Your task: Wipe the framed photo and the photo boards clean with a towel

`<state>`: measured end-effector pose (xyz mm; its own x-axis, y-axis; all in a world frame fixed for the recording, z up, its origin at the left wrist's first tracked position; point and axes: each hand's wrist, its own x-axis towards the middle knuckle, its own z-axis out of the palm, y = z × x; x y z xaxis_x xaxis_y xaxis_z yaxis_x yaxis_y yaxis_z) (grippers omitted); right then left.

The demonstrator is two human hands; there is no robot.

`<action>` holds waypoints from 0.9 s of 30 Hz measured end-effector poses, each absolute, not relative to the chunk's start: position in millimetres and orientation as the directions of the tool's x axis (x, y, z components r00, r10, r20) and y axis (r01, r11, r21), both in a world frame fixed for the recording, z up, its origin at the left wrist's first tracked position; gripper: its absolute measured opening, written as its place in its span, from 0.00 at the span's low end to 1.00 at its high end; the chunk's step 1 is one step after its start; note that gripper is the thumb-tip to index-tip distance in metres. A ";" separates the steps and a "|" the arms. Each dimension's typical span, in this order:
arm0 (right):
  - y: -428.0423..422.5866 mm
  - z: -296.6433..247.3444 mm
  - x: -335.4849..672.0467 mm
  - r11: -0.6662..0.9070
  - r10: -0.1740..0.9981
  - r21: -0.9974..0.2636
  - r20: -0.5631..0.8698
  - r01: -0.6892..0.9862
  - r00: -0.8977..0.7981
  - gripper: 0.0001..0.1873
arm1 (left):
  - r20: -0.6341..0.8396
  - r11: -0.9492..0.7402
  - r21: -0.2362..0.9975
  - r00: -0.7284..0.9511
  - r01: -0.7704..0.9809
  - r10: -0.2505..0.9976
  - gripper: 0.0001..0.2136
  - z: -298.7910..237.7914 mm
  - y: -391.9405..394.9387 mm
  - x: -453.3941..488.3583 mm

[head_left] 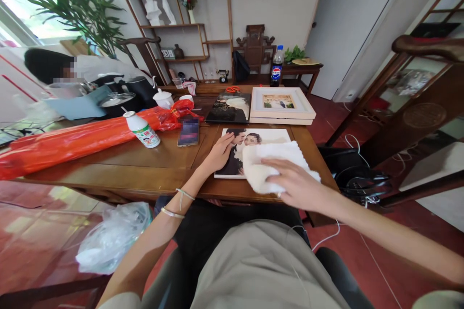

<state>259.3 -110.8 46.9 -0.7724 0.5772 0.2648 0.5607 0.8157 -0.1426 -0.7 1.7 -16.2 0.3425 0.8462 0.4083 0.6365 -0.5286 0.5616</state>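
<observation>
A flat wedding photo panel (pixel 276 135) of a couple lies on the wooden table close in front of me. My left hand (pixel 219 152) rests on its left edge, fingers stretched out flat over the picture. In my right hand (pixel 290 177) is a white fluffy cloth (pixel 273 153), pressed down over the panel's right part and hiding much of it. The cloth hangs past the panel's front and right edges. Behind the panel lie a dark photo panel (pixel 232 107) and white picture frames (pixel 306 104), stacked, with a small photo in the top one.
A phone (pixel 189 131), a white bottle (pixel 143 130) and a long red plastic-wrapped bundle (pixel 90 134) lie to the left. Orange scissors (pixel 232 89) and a cola bottle (pixel 277 67) are at the back. Another person (pixel 105 65) leans at the far left. A plastic bag (pixel 114 236) sits below.
</observation>
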 end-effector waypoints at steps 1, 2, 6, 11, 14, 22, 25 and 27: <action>-95.4 48.8 263.9 0.800 0.598 -0.138 0.261 0.583 -0.758 0.20 | 0.409 -0.527 0.561 0.341 0.638 0.847 0.20 -16.3 1.8 -0.7; -78.9 50.6 269.2 0.781 0.621 -0.131 0.250 0.610 -0.742 0.19 | 0.409 -0.527 0.561 0.340 0.638 0.847 0.20 -16.4 2.0 -0.6; -14.6 54.2 290.5 0.749 0.662 -0.106 0.166 0.654 -0.731 0.12 | 0.411 -0.528 0.561 0.339 0.638 0.846 0.20 -16.9 2.2 -0.4; 24.6 48.0 294.9 0.697 0.712 -0.098 0.219 0.711 -0.668 0.12 | 0.406 -0.520 0.566 0.333 0.639 0.851 0.20 -15.8 1.0 0.1; 19.6 45.7 287.8 0.680 0.718 -0.056 0.254 0.732 -0.648 0.15 | 0.401 -0.513 0.570 0.328 0.642 0.855 0.20 -15.3 0.5 0.6; -77.8 58.4 272.8 0.745 0.665 -0.092 0.179 0.661 -0.725 0.20 | 0.403 -0.518 0.562 0.333 0.645 0.852 0.20 -13.9 -0.8 0.5; -115.3 57.4 270.2 0.782 0.623 -0.122 0.175 0.611 -0.762 0.21 | 0.408 -0.520 0.559 0.332 0.646 0.851 0.20 -13.9 -0.7 0.4; -124.8 54.0 270.0 0.804 0.594 -0.132 0.180 0.579 -0.784 0.21 | 0.412 -0.526 0.552 0.338 0.646 0.846 0.20 -14.6 0.1 0.2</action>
